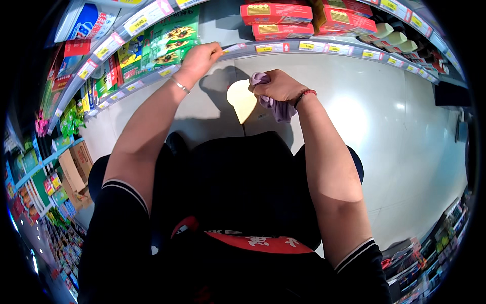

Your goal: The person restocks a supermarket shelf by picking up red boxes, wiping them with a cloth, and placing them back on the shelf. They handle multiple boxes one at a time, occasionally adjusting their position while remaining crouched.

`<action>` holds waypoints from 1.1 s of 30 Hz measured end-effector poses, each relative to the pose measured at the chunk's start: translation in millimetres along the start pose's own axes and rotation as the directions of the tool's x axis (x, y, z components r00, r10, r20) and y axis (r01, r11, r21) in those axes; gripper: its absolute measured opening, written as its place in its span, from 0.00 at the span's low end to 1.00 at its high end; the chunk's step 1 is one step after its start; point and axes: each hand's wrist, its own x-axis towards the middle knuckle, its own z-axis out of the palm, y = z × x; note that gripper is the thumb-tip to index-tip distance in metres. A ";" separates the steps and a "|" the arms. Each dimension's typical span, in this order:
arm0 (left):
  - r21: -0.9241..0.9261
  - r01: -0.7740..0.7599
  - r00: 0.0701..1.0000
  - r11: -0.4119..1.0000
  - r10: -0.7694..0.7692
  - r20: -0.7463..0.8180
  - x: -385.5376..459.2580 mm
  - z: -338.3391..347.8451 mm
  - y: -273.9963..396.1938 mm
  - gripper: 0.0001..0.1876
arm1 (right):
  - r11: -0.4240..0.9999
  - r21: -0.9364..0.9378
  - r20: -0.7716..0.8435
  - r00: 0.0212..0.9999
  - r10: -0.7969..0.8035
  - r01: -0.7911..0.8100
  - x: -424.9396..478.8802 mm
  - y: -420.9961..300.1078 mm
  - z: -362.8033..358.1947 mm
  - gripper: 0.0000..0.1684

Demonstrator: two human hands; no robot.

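Note:
My left hand (203, 57) is at the front edge of a low store shelf, its fingertips pinching the end of a price label (234, 48) in the shelf's label strip. In my right hand (279, 85) is a bunched purple cloth (281, 110), hanging below the fingers over the floor. A pale yellow, teardrop-shaped card or tag (242, 99) shows just left of the right hand; whether the fingers hold it I cannot tell. Green packets (172, 41) stand on the shelf beside my left hand.
Red boxes (279, 14) are stacked on the shelf, with pale-capped bottles (391, 36) farther right. Price labels line the curved shelf edge (288, 47). An open cardboard box (72, 171) stands at the left, near more stocked shelves. Pale tiled floor (402, 152) lies between.

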 end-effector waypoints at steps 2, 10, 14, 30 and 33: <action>0.045 -0.072 0.996 0.996 0.074 -0.051 -5.8 -13.0 2.8 0.09 | 0.991 0.132 -0.032 0.999 -0.007 0.011 -2.7 2.0 -5.3 0.16; -0.725 0.174 0.920 0.666 -0.373 -0.122 -30.9 22.5 28.3 0.11 | 0.639 0.766 -0.194 0.973 0.123 0.072 12.9 7.9 10.2 0.22; -0.595 0.176 0.844 0.785 -0.431 -0.319 -42.8 45.7 64.1 0.12 | 0.460 0.884 -0.164 0.977 0.135 0.084 29.0 14.0 36.9 0.16; -0.567 0.743 0.668 -0.356 0.459 0.586 -45.9 30.6 -31.2 0.11 | 0.735 0.618 -0.364 0.930 -0.048 0.280 21.2 9.6 37.5 0.22; -0.777 0.630 0.764 0.001 0.180 0.619 -50.2 33.4 -27.9 0.14 | 0.693 0.672 -0.293 0.953 -0.075 0.261 26.4 7.4 35.5 0.18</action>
